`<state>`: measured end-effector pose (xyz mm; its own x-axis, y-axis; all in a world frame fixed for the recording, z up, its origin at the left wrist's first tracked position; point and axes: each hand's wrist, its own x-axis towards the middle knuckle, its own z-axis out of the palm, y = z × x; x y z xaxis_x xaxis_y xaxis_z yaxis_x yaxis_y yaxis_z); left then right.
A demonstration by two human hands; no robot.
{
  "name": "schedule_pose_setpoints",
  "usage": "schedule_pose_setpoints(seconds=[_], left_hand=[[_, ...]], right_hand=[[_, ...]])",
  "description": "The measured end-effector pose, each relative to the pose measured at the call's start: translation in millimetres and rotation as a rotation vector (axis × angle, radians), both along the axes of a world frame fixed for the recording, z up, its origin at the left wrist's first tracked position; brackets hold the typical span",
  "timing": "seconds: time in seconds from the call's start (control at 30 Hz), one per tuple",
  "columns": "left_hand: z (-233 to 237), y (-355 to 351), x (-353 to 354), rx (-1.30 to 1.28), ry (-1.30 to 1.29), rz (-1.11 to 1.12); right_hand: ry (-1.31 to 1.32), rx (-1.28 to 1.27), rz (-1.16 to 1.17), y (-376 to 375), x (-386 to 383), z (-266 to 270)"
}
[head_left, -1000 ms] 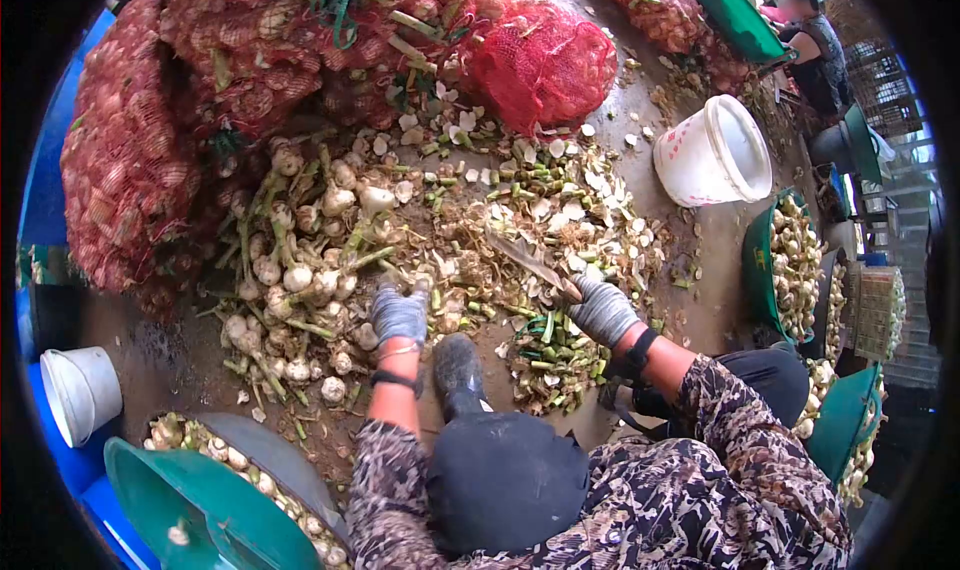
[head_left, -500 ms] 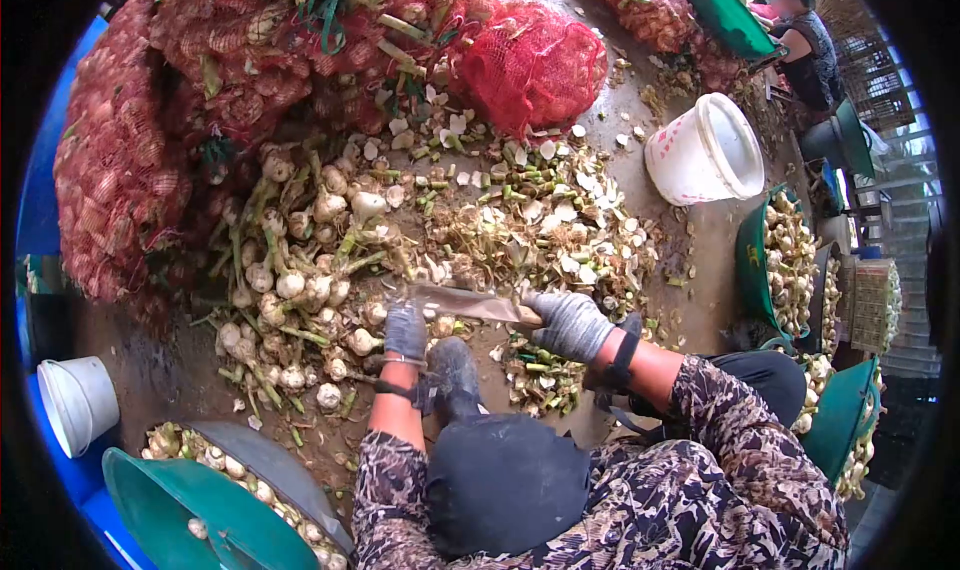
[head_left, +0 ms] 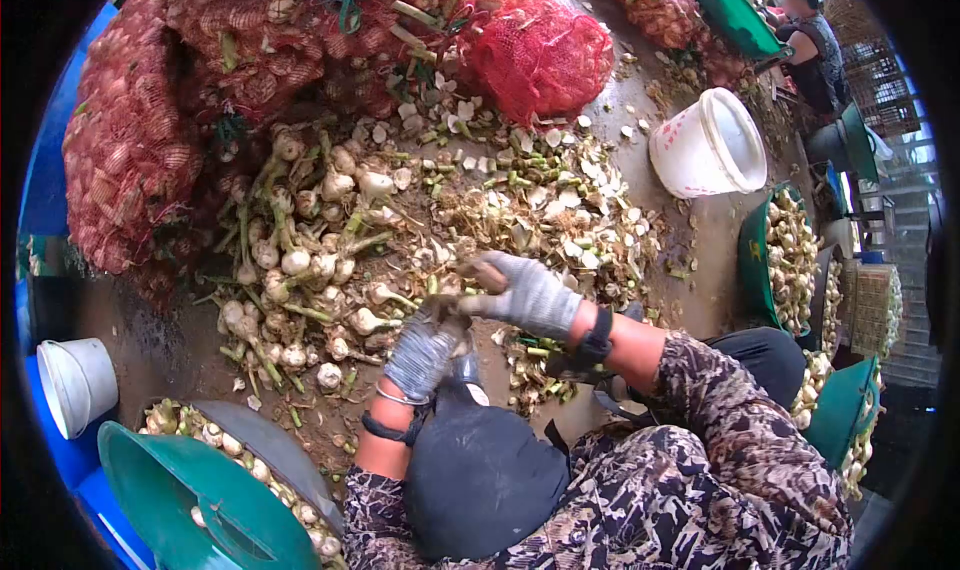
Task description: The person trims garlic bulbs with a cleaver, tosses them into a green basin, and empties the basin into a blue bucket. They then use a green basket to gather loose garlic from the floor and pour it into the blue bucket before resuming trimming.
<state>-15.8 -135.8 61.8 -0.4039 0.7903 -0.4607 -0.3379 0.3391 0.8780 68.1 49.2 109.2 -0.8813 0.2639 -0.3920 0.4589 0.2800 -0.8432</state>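
Observation:
In a grey work glove, my right hand (head_left: 535,295) is closed round the wooden handle of a knife (head_left: 488,274). The blade is hard to see, blurred close to my other hand. My left hand (head_left: 418,358), gloved too, is closed at the fingertips on garlic (head_left: 446,310), mostly hidden by the fingers and smeared by motion. Both hands meet above my boots. A heap of garlic bulbs with stalks (head_left: 300,260) lies to the left of them. Cut stalks and peelings (head_left: 560,215) cover the floor beyond my right hand.
Red mesh sacks of garlic (head_left: 130,160) are piled at the back left. A white bucket (head_left: 700,145) stands at the right, near a green tub of bulbs (head_left: 760,260). Another green tub (head_left: 200,490) and a grey bucket (head_left: 75,385) are at the left. A person (head_left: 815,55) sits far right.
My hands have come together; the right one moved left and up, turning the knife so its blade no longer shows broadside. My left hand shifted slightly down and right.

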Motion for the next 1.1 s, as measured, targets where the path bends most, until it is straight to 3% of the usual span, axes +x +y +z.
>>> schedule_pose_setpoints(seconds=[0.07,0.1,0.13,0.17,0.23,0.27,0.3,0.4,0.5,0.57,0.63,0.7,0.77,0.8,0.83,0.9,0.97,1.0,1.03,1.1], left_hand=[[-6.3,-3.1,1.9,0.024,-0.064,-0.040],[-9.2,-7.3,0.6,0.149,0.368,-0.037],[-12.7,-9.3,-0.5,0.219,0.579,-0.042],[-10.2,-9.0,-2.7,0.276,0.799,-0.025],[-4.6,-12.4,-0.8,0.352,-0.132,0.238],[-2.2,-10.6,-0.6,0.383,-0.339,0.276],[-0.6,-8.8,-0.4,0.380,-0.345,0.281],[2.6,-4.2,-3.6,0.300,-0.160,0.286],[-16.1,-6.5,-1.6,0.441,-0.322,0.324],[-18.5,-6.4,-2.8,0.426,-0.250,0.303],[9.4,-3.2,-4.5,0.411,-0.428,0.332],[-6.8,-2.9,0.0,0.425,-0.407,0.379],[-21.8,-10.1,0.0,0.377,-0.169,0.326],[-21.8,-11.8,2.8,0.407,-0.298,0.351],[-26.3,-13.8,1.5,0.408,-0.296,0.351],[-37.9,-18.1,-2.7,0.250,0.004,0.131],[-120.9,-44.4,9.6,0.096,0.827,-0.137],[-161.8,-57.4,15.6,0.012,1.217,-0.181],[-190.8,-73.8,10.1,-0.163,1.601,-0.408],[-90.2,-38.0,19.8,0.216,0.425,0.064]], right_hand=[[-0.102,-0.114,0.016,-6.3,-18.0,-1.7],[-0.161,-0.140,0.032,-6.6,-23.6,-2.4],[-0.108,-0.158,-0.032,-7.7,-20.9,-15.0],[-0.255,-0.424,-0.163,-8.3,-21.0,-7.3],[-0.344,-0.774,-0.373,-10.4,-12.2,-29.7],[-0.321,-0.903,-0.490,-19.9,-10.7,-27.9],[-0.330,-0.903,-0.490,-24.4,-9.3,-32.0],[-0.388,-1.280,-0.631,-29.0,-10.7,-40.9],[-0.387,-1.341,-0.662,-28.0,-16.1,-36.5],[-0.411,-1.337,-0.652,-27.8,-17.0,-37.1],[-0.390,-1.141,-0.612,-31.5,-17.8,-45.5],[-0.367,-1.046,-0.540,-24.9,-17.3,-41.2],[-0.137,-0.295,-0.282,-21.3,-11.8,-37.1],[-0.010,-0.025,-0.152,-15.4,-2.9,-42.6],[0.081,0.091,-0.036,-5.1,9.7,-58.8],[-0.042,0.294,0.146,1.5,6.8,8.5],[-0.022,0.528,0.487,9.7,6.7,32.9],[0.005,0.535,0.522,9.7,9.4,35.6],[0.032,0.544,0.557,9.2,12.5,37.8],[0.000,0.559,0.580,8.8,16.0,40.7]])
